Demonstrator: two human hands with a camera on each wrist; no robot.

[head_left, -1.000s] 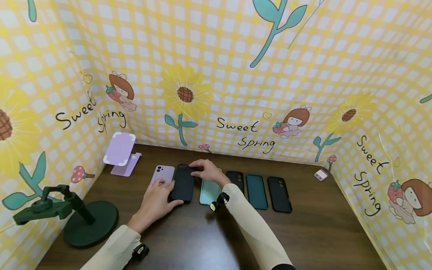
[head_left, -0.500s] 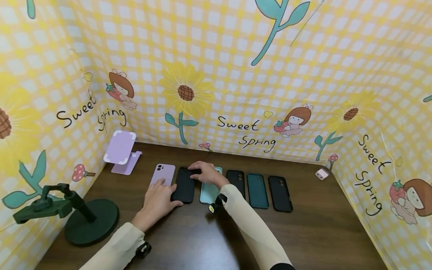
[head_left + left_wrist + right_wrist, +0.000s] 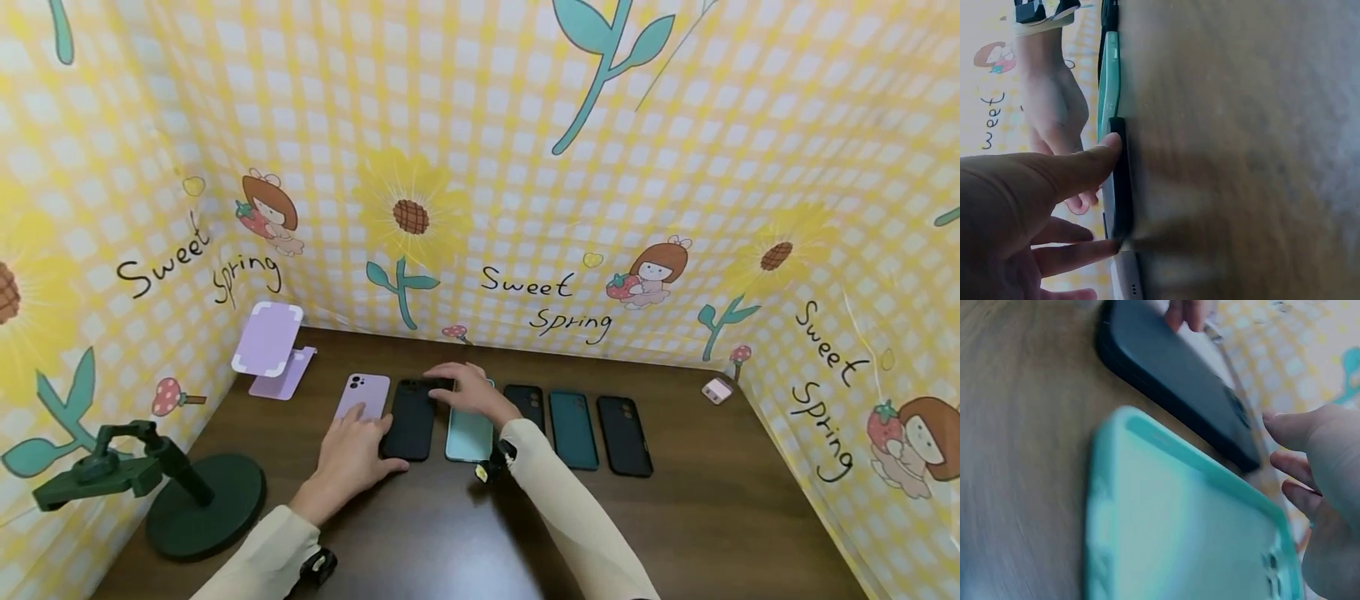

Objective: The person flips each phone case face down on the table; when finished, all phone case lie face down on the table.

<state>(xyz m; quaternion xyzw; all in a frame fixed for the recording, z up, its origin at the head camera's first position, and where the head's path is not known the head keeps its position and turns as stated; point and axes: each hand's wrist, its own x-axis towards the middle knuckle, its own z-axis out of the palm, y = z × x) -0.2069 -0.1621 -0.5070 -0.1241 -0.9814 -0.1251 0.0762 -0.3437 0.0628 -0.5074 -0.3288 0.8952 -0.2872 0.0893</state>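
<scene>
A black phone case (image 3: 408,429) lies back side up on the table, between a lilac phone (image 3: 363,392) and a mint phone case (image 3: 471,433). My left hand (image 3: 352,454) holds it near its front end. In the left wrist view the thumb (image 3: 1107,147) is at one front corner and a fingertip at the other. Other left fingers overlap the lilac phone in the head view. Beyond the mint case's far end, my right hand (image 3: 472,392) has its fingers apart. In the right wrist view a gap shows between those fingers (image 3: 1291,428) and the black case.
Right of the mint case lie another black case (image 3: 528,402), a teal case (image 3: 573,429) and one more black case (image 3: 625,435). A lilac stand (image 3: 270,342) and a dark green stand (image 3: 206,508) are at left. A small charger plug (image 3: 717,390) sits back right.
My right hand has come off the black case's far end and shifted slightly right. The left hand stays at its front end.
</scene>
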